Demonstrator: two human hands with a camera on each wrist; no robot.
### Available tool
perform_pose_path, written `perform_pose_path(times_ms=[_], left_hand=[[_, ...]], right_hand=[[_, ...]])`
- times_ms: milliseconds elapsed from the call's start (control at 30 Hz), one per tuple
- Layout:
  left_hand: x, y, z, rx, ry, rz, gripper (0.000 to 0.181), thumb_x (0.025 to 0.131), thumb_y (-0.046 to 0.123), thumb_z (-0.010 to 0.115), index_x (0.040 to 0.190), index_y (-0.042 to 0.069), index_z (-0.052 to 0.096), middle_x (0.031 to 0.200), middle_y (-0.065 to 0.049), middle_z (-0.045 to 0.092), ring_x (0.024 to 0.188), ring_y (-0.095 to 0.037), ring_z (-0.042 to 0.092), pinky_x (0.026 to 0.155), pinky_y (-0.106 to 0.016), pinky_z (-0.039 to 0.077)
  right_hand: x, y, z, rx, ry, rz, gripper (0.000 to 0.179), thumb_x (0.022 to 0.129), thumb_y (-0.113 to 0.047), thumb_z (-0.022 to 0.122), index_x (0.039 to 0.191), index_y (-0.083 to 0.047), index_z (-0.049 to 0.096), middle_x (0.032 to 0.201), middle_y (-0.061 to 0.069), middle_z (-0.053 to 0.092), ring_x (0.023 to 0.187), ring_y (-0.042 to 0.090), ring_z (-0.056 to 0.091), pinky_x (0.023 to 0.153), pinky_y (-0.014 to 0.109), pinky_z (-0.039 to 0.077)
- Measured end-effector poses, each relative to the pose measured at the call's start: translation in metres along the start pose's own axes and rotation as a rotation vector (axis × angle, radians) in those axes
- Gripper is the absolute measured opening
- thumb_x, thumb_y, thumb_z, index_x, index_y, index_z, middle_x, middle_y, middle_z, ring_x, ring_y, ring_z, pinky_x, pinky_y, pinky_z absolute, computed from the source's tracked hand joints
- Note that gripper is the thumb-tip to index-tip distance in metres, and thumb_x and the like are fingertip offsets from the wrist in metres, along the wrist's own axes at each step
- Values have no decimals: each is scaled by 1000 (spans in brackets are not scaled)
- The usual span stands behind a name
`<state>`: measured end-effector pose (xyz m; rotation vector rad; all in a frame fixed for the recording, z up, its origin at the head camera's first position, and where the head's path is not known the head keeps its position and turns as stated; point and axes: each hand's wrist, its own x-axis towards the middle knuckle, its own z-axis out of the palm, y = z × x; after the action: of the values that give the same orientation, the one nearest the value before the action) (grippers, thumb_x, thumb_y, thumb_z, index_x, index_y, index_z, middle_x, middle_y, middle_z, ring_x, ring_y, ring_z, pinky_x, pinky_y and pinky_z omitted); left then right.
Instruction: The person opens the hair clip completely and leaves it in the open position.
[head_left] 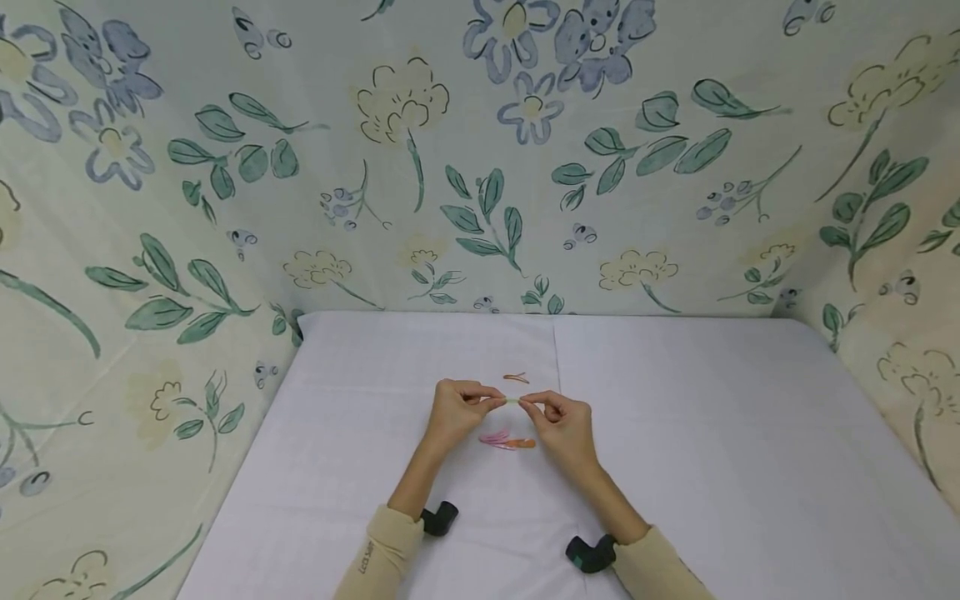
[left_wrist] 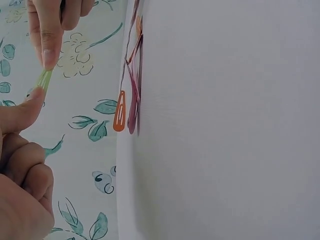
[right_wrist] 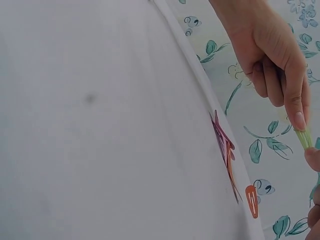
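Before me, both hands meet over the table at a small light green snap hair clip. My left hand pinches one end between thumb and fingers. From the other side, my right hand pinches the opposite end. The fingertips cover the clip's ends. Below the hands lies a small pile of pink hair clips, touching an orange hair clip. A separate orange hair clip lies farther back, beyond the hands.
White cloth covers the table. Behind and beside it hangs a floral curtain. A black device sits at the left wrist and another black device at the right, by the beige sleeves.
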<state>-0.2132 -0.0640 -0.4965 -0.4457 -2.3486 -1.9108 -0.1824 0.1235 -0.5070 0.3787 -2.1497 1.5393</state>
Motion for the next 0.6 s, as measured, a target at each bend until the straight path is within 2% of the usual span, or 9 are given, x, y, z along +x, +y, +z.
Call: perform_pose_path(times_ms=[133, 233, 367, 433, 600], left_hand=[[-1, 2, 3, 39, 33, 29, 5, 83, 4, 85, 81, 0, 82, 77, -13, 78, 52, 0, 45, 49, -17, 38], [-1, 3, 6, 54, 57, 40, 5, 81, 3, 86, 80, 0, 82, 61, -10, 67, 47, 1, 31, 46, -18, 26], [-2, 3, 10, 51, 82, 43, 4, 81, 0, 86, 80, -1, 82, 52, -6, 50, 48, 2, 29, 47, -19, 25], [-2, 3, 11, 59, 92, 49, 3, 81, -2, 85, 80, -1, 82, 52, -6, 49, 48, 2, 29, 47, -18, 25], [-2, 3, 14, 119, 115, 88, 3, 80, -3, 85, 80, -1, 82, 54, -8, 58, 49, 3, 32, 47, -17, 27]], right_hand=[[-1, 9, 1, -5, 12, -6, 10, 84, 3, 82, 85, -7, 81, 52, -8, 24, 52, -12, 15, 47, 10, 14], [-2, 13, 0, 7, 19, -15, 8, 85, 0, 83, 85, -8, 81, 52, -9, 24, 51, -11, 16, 47, 11, 15], [-3, 14, 0, -1, 32, -18, 3, 86, -3, 83, 85, -5, 81, 53, -9, 25, 52, -10, 17, 47, 11, 15], [-3, 14, 1, -7, 36, -14, 3, 86, -3, 83, 85, -3, 80, 52, -8, 25, 52, -9, 17, 47, 12, 15], [-3, 15, 2, -5, 37, -7, 4, 85, -2, 83, 84, 0, 79, 52, -7, 26, 51, -9, 19, 47, 11, 15]])
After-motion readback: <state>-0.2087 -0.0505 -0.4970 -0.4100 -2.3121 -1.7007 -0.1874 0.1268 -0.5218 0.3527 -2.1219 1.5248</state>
